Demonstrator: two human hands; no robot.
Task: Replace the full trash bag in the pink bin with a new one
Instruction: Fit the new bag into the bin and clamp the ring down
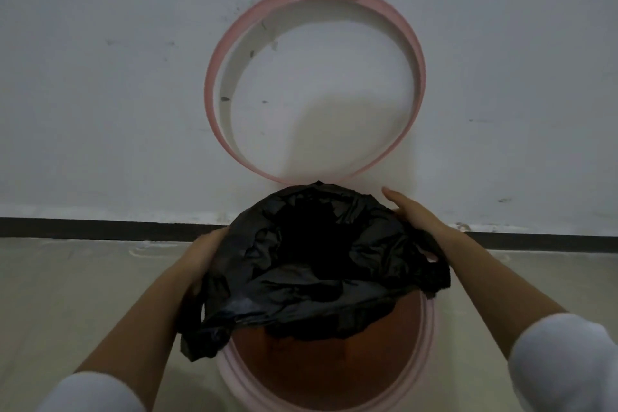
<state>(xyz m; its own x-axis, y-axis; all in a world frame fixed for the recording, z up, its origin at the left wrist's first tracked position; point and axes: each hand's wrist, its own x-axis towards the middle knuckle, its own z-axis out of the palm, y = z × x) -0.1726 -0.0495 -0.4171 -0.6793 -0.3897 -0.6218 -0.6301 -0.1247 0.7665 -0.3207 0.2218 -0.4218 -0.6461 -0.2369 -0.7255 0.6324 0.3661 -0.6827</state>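
Observation:
The pink bin [431,328] stands on the floor below me with its round lid [214,84] swung up against the wall. A black trash bag [317,264] lies crumpled over the far half of the bin's mouth, and the bin's reddish inside [321,375] shows at the near side. My left hand [204,254] is at the bag's left edge, its fingers hidden under the plastic. My right hand [408,207] rests on the bag's right far edge, fingers stretched along it. One bag handle hangs over the left rim.
A white wall [100,77] rises directly behind the bin, with a black skirting strip [83,227] along its foot. Beige floor [67,294] spreads to both sides of the bin. White sleeves cover my upper arms.

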